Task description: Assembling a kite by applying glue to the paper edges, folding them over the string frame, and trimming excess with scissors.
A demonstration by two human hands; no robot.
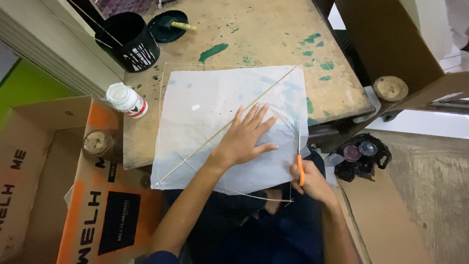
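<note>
Left hand: the left hand (244, 139) lies palm down on the sheet, fingers spread and pointing far-right, the forearm running up from the near-left.
Right hand: the right hand (310, 181) sits at the near-right edge of the sheet, fingers curled shut through the orange handles of the scissors (299, 154); the wrist bends in from the near side.
Scissors: blades point to the far side, running along the right edge of the sheet; whether the blades are parted cannot be told.
Sheet: the pale paper sheet (215, 102) covers the near part of the table and overhangs its near edge above the lap.
Stick: a thin wooden stick (266, 95) crosses the sheet diagonally from near-left to far-right, passing under the left hand.
Table: a worn wooden table (273, 34) with green paint smears.
Far-left items: a black cup (128, 41) and a white bottle (126, 100) near the table's left edge.
Left side: an orange cardboard box (93, 205) beside the table.
</note>
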